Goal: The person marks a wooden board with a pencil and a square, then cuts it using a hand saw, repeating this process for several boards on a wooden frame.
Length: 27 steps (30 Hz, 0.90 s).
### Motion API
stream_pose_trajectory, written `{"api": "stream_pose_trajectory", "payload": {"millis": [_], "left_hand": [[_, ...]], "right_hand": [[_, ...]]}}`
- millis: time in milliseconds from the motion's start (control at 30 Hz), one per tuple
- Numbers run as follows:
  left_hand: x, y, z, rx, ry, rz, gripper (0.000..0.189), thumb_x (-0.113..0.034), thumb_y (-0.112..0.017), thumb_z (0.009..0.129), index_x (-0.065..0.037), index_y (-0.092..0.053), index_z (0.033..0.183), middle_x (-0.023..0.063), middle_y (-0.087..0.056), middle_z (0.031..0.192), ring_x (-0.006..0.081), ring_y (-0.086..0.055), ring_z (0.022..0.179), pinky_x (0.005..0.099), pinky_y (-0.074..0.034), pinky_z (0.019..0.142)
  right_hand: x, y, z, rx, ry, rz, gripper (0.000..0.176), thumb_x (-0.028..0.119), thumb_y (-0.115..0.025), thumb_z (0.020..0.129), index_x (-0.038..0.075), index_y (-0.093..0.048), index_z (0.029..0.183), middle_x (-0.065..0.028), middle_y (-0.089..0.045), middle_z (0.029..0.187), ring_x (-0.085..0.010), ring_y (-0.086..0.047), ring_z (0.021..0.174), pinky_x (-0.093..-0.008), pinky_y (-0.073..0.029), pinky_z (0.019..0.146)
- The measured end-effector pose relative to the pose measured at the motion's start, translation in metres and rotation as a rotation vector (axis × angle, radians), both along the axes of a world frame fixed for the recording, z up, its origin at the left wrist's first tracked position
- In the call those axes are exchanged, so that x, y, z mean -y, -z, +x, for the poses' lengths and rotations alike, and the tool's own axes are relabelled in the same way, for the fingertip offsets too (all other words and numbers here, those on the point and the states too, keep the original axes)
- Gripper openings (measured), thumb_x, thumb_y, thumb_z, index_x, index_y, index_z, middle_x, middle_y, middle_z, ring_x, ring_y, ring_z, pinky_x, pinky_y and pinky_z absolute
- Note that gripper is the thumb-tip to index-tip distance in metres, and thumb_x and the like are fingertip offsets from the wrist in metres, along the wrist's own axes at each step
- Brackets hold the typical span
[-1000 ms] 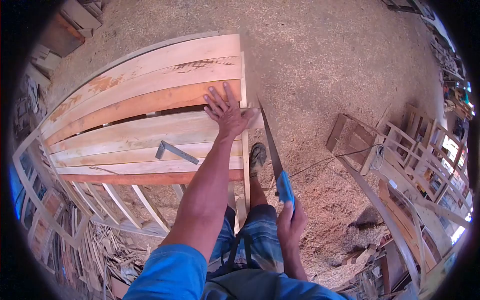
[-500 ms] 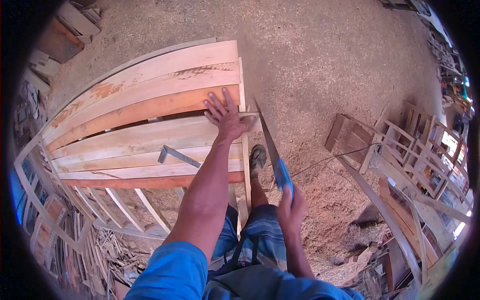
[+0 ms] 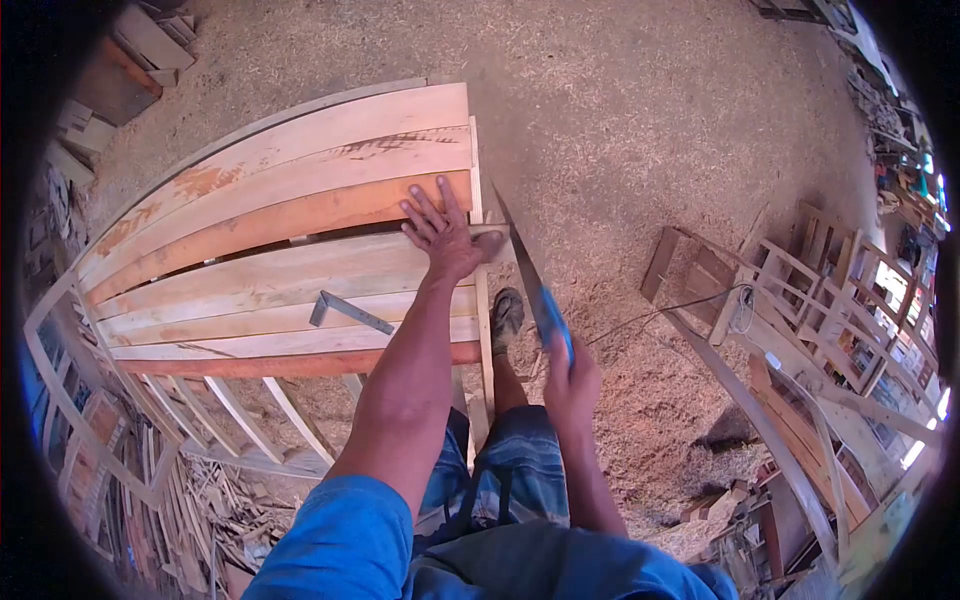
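My left hand (image 3: 447,238) lies flat with spread fingers on the wooden planks (image 3: 300,265), near the protruding end of one plank. My right hand (image 3: 573,378) is closed around the blue handle of a handsaw (image 3: 525,262). Its blade slants up and left, right at that protruding end, beyond the frame's right edge. On the lower planks, left of my forearm, rests a try square (image 3: 352,311). Between two of the planks runs a dark gap.
Sawdust and shavings cover the ground (image 3: 640,150). Wooden frames (image 3: 810,290) and long boards (image 3: 770,420) stand at the right, with a cable (image 3: 690,303) running across. Scrap strips (image 3: 200,510) are heaped at lower left. My shoe (image 3: 508,318) is beside the planks.
My right hand and the saw have moved forward, away from my body. The left hand stays pressed on the planks. The whole view has shifted slightly.
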<state>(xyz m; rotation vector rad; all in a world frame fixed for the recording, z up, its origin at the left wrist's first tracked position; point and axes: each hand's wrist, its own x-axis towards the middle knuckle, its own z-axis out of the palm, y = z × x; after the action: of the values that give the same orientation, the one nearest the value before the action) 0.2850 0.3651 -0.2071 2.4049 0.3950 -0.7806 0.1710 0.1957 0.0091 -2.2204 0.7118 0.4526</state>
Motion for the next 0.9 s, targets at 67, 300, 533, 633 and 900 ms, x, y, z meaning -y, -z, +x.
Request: {"api": "stream_pose_trajectory", "payload": {"millis": [67, 300, 533, 633, 900], "left_hand": [[0.0, 0.008, -0.004, 0.018, 0.0, -0.003, 0.148, -0.058, -0.088, 0.08, -0.022, 0.024, 0.17, 0.0335, 0.038, 0.167, 0.0578, 0.038, 0.151, 0.0789, 0.015, 0.117], [0.001, -0.001, 0.003, -0.036, -0.023, -0.009, 0.148, -0.057, -0.088, 0.081, -0.019, 0.024, 0.17, 0.0352, 0.037, 0.167, 0.059, 0.036, 0.152, 0.0803, 0.014, 0.116], [-0.002, -0.008, 0.003, -0.028, 0.003, -0.043, 0.147, -0.056, -0.088, 0.081, -0.019, 0.024, 0.17, 0.0363, 0.038, 0.166, 0.0589, 0.038, 0.15, 0.0797, 0.015, 0.115], [-0.003, -0.006, 0.004, -0.012, -0.003, -0.046, 0.146, -0.052, -0.088, 0.082, -0.019, 0.025, 0.169, 0.0361, 0.04, 0.165, 0.059, 0.04, 0.149, 0.079, 0.017, 0.115], [-0.006, 0.008, 0.001, -0.034, 0.026, -0.004, 0.15, -0.042, -0.091, 0.078, -0.019, 0.026, 0.169, 0.0368, 0.04, 0.165, 0.0598, 0.04, 0.149, 0.0783, 0.017, 0.116]], "right_hand": [[0.008, -0.061, -0.037, -0.113, 0.068, 0.027, 0.041, 0.033, -0.057, 0.111, -0.006, -0.071, 0.107, -0.0183, -0.06, 0.068, -0.0214, -0.06, 0.062, -0.0434, -0.045, 0.058], [-0.013, 0.089, 0.066, 0.042, -0.053, 0.007, 0.045, 0.035, -0.056, 0.111, -0.006, -0.071, 0.1, -0.0254, -0.065, 0.073, -0.036, -0.065, 0.064, -0.0473, -0.048, 0.061], [0.004, 0.012, 0.009, -0.062, -0.016, 0.011, 0.038, 0.03, -0.058, 0.11, -0.005, -0.072, 0.108, -0.027, -0.067, 0.077, -0.0393, -0.068, 0.066, -0.0479, -0.051, 0.063], [0.006, -0.069, -0.033, -0.243, 0.137, 0.077, 0.036, 0.029, -0.06, 0.109, -0.004, -0.072, 0.115, -0.0254, -0.069, 0.08, -0.0387, -0.069, 0.069, -0.0483, -0.053, 0.065], [-0.017, 0.141, 0.101, 0.044, -0.119, 0.03, 0.04, 0.033, -0.06, 0.109, -0.004, -0.073, 0.099, -0.0292, -0.067, 0.078, -0.0475, -0.069, 0.073, -0.052, -0.051, 0.065]]}}
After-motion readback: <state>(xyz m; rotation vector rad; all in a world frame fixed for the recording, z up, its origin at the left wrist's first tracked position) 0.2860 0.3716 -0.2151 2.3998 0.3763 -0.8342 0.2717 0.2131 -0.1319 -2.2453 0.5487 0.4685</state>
